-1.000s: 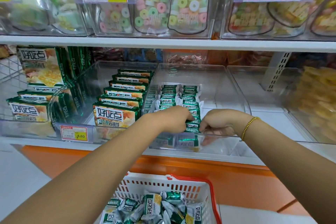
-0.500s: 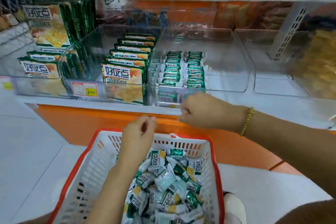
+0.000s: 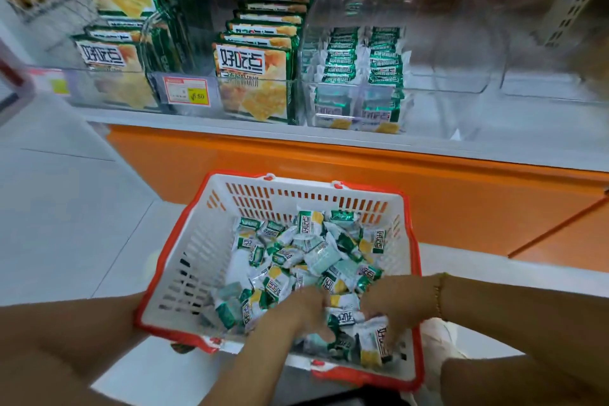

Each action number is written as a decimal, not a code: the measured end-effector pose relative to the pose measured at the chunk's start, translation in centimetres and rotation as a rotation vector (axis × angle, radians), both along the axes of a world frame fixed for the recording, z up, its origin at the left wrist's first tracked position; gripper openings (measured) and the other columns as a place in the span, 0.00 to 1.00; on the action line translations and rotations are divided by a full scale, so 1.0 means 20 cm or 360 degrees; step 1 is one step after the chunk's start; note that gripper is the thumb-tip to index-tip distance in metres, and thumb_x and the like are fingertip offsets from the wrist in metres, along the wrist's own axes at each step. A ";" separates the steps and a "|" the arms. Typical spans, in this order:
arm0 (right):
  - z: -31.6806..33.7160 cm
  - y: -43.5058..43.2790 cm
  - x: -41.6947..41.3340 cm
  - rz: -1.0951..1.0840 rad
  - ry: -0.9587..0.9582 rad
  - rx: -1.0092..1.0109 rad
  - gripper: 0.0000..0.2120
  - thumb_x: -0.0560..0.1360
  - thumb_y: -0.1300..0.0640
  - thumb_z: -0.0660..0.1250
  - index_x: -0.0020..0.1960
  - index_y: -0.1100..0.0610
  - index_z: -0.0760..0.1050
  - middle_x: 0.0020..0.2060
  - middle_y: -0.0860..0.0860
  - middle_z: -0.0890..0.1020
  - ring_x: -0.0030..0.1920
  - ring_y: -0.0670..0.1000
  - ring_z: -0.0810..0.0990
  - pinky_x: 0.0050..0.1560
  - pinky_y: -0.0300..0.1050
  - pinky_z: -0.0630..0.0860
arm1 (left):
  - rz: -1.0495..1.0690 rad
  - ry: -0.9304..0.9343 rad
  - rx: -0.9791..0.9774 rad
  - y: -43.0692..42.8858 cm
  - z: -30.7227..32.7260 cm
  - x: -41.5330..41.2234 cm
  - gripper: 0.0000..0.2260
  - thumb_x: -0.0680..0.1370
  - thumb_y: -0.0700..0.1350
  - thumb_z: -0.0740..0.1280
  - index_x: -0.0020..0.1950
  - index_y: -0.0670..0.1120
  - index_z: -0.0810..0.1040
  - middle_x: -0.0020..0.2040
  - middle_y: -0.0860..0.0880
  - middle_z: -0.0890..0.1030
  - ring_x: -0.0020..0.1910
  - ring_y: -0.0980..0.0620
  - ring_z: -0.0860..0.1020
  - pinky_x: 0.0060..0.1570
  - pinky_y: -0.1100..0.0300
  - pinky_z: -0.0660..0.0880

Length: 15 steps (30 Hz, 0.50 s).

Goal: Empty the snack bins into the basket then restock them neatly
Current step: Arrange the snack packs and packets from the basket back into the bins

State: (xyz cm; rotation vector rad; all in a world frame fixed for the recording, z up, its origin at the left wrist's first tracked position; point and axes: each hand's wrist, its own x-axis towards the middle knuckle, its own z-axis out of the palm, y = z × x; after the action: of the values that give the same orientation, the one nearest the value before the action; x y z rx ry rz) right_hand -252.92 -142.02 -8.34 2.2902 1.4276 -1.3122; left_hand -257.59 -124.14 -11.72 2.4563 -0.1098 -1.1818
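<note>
**Both hands deep in the basket, the bin up and ahead**

The loose snack packets (image 3: pixel 309 250) lie heaped in the near right part of the basket (image 3: pixel 197 260), directly under both hands. The right hand (image 3: pixel 398 303) curls its fingers round a few packets by the near wall. The left hand (image 3: pixel 306 310) digs in just beside it, fingers bent into the heap, though blur hides whether they grip anything. The clear bin (image 3: pixel 356 99) sits on the shelf (image 3: pixel 197 122) above and beyond the basket, its two packet rows running front to back. The coming lift probably goes up and forward, each packet turned crosswise to those rows, with both hands about equally near
</note>
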 end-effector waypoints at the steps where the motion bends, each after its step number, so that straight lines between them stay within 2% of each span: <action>1: 0.00 0.00 0.00 0.0008 -0.0006 -0.0021 0.26 0.73 0.48 0.70 0.62 0.66 0.72 0.56 0.62 0.75 0.55 0.60 0.74 0.55 0.51 0.71 | -0.0046 -0.0039 0.0058 -0.02 0.00 0.00 0.18 0.70 0.49 0.75 0.53 0.44 0.73 0.54 0.45 0.76 0.55 0.45 0.74 0.53 0.54 0.71; 4: 0.04 0.00 0.02 -0.0116 0.0027 -0.0060 0.20 0.72 0.51 0.72 0.55 0.64 0.72 0.50 0.59 0.75 0.47 0.55 0.71 0.48 0.49 0.70 | -0.0030 -0.0150 0.0059 -0.05 0.02 0.01 0.23 0.70 0.50 0.76 0.60 0.44 0.74 0.59 0.44 0.76 0.59 0.44 0.74 0.57 0.53 0.72; 7: 0.19 -0.02 0.15 -0.0497 0.0083 -0.0006 0.16 0.72 0.53 0.72 0.52 0.58 0.69 0.42 0.50 0.70 0.40 0.48 0.67 0.38 0.39 0.67 | 0.0087 -0.0188 -0.0249 -0.09 0.04 0.02 0.18 0.70 0.44 0.76 0.57 0.42 0.75 0.56 0.43 0.79 0.55 0.45 0.76 0.47 0.59 0.71; 9: 0.32 -0.05 0.27 -0.0698 0.0118 0.0022 0.19 0.74 0.53 0.71 0.57 0.62 0.70 0.44 0.52 0.73 0.42 0.50 0.72 0.41 0.39 0.70 | 0.0173 -0.0121 -0.0426 -0.13 0.05 0.01 0.16 0.70 0.45 0.76 0.53 0.43 0.76 0.55 0.44 0.79 0.54 0.47 0.77 0.46 0.61 0.71; 11: 0.42 -0.10 0.36 -0.0767 0.0110 0.0015 0.18 0.75 0.51 0.69 0.58 0.60 0.70 0.50 0.54 0.76 0.47 0.52 0.76 0.47 0.43 0.74 | 0.0195 -0.0083 -0.0475 -0.18 0.04 -0.01 0.21 0.70 0.47 0.76 0.60 0.42 0.77 0.59 0.45 0.77 0.56 0.48 0.76 0.52 0.59 0.73; 13: 0.45 -0.14 0.40 -0.0847 0.0128 -0.0003 0.13 0.76 0.51 0.68 0.54 0.55 0.69 0.46 0.49 0.77 0.43 0.46 0.76 0.41 0.38 0.74 | 0.0145 -0.0119 -0.0435 -0.22 0.03 -0.03 0.23 0.71 0.48 0.75 0.64 0.42 0.75 0.61 0.45 0.76 0.57 0.47 0.76 0.57 0.57 0.74; 15: 0.46 -0.17 0.43 -0.0977 0.0172 -0.0003 0.09 0.76 0.50 0.67 0.53 0.50 0.68 0.43 0.45 0.77 0.41 0.44 0.76 0.39 0.36 0.72 | 0.0109 -0.0138 -0.0396 -0.24 0.01 -0.03 0.23 0.72 0.47 0.74 0.64 0.43 0.75 0.61 0.45 0.76 0.58 0.47 0.75 0.56 0.58 0.74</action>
State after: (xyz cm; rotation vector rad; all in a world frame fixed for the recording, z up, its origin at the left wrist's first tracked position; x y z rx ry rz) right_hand -244.32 -145.40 0.86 2.8165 0.7504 -1.5909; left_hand -258.10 -128.98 -11.45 2.2734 -0.1844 -0.9705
